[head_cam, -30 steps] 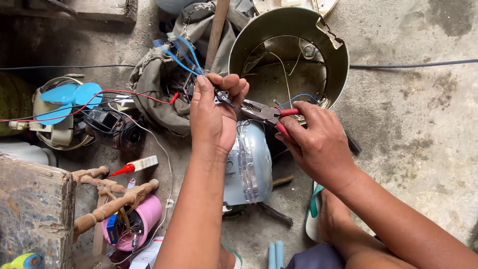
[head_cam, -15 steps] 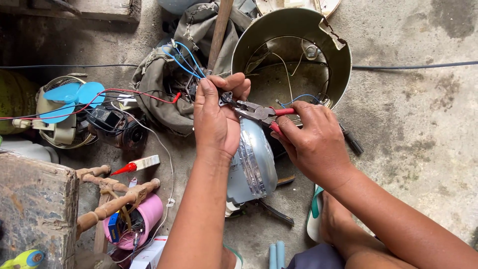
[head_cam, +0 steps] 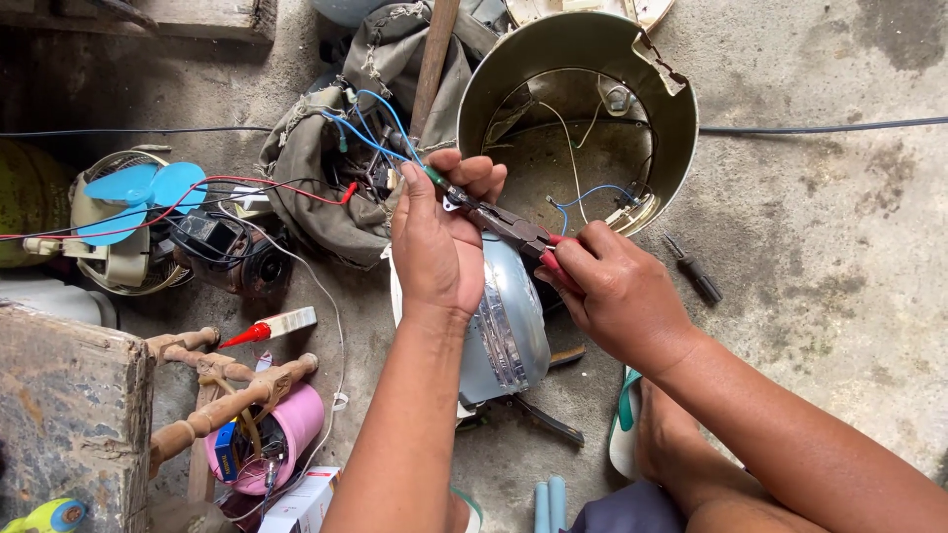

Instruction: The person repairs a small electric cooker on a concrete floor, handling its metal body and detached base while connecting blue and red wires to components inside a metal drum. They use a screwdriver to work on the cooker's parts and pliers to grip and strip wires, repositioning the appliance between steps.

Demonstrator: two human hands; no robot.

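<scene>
My left hand [head_cam: 436,237] pinches a thin wire end [head_cam: 431,176] between thumb and fingers, above a silver appliance shell [head_cam: 509,326] on the floor. My right hand [head_cam: 617,291] grips red-handled pliers [head_cam: 504,222], whose jaws reach up-left to the wire at my left fingertips. Blue wires [head_cam: 380,123] run from there into a grey cloth bag [head_cam: 326,168].
A round metal housing [head_cam: 494,74] with loose wires lies open behind my hands. A small fan with blue blades [head_cam: 133,197] sits at left, with red wires across it. A wooden stool [head_cam: 69,415], a pink cup [head_cam: 291,419], a glue tube [head_cam: 272,328] and a screwdriver [head_cam: 691,266] are nearby.
Both hands stay together at the wire. The view has drifted slightly; the pliers' jaws have closed in toward my left fingertips.
</scene>
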